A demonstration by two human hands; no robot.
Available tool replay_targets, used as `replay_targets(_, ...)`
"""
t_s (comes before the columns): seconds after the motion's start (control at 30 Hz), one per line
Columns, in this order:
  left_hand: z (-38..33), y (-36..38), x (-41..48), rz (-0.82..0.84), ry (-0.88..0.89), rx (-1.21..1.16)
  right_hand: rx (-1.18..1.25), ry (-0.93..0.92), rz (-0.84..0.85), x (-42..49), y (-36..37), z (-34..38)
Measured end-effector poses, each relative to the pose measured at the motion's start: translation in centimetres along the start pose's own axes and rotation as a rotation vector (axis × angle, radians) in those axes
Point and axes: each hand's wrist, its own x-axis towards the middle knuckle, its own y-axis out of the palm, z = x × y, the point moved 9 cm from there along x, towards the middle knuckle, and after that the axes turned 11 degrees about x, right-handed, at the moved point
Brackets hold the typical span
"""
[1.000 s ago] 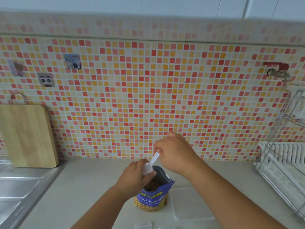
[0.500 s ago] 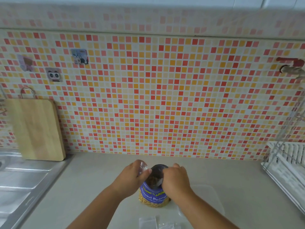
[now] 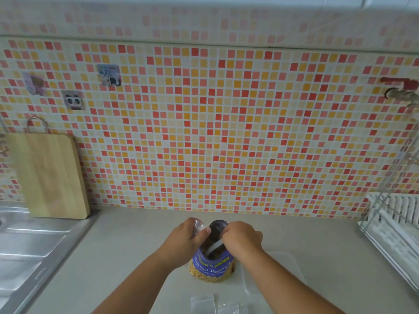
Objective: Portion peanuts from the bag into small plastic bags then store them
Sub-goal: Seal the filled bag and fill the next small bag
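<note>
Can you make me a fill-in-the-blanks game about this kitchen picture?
The ___ holds the scoop in the peanut bag.
The ___ holds a small bag.
The wooden board leans against the tiled ___.
Answers: right hand, left hand, wall.

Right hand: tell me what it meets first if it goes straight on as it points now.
The right hand grips a white scoop angled down into the open peanut bag; pushed on, it would probably meet the peanuts inside first, though depth is unclear.
</note>
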Motion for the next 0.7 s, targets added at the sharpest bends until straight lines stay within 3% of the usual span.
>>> replay_targets(0.13, 0.0, -0.5, 0.0, 0.021, 0.012, -0.029, 0.1, 0.107, 0.026, 0.7, -1.1, -2.8)
replay_targets(0.27, 0.2, -1.7, 0.3, -0.011, 0.013, -0.065, 0.416, 0.058, 0.08, 0.8, -1.7, -4.3)
replay_targets(0.37, 0.1, -2.3, 0.3, -0.033, 0.044, -0.056, 0.362, 0.034, 0.141, 0.6, -2.1, -4.9)
replay_targets(0.5, 0.0, -2.6, 0.1, -0.047, 0.1, 0.053, 0.529, -0.004, 0.014, 0.6, -3.8, -5.8)
replay_targets(0.57, -0.2, -2.3, -0.1, -0.039, 0.13, 0.131, 0.461, 0.035, 0.055, 1.0, -3.9, -6.1)
replay_targets(0.63, -0.4, -1.7, -0.5, -0.012, 0.157, 0.218, 0.196, 0.084, 0.209, 1.2, -3.8, -5.8)
replay_targets(0.7, -0.6, -1.1, -0.7, 0.015, 0.181, 0.294, -0.011, 0.077, 0.26, 1.1, -4.9, -5.0)
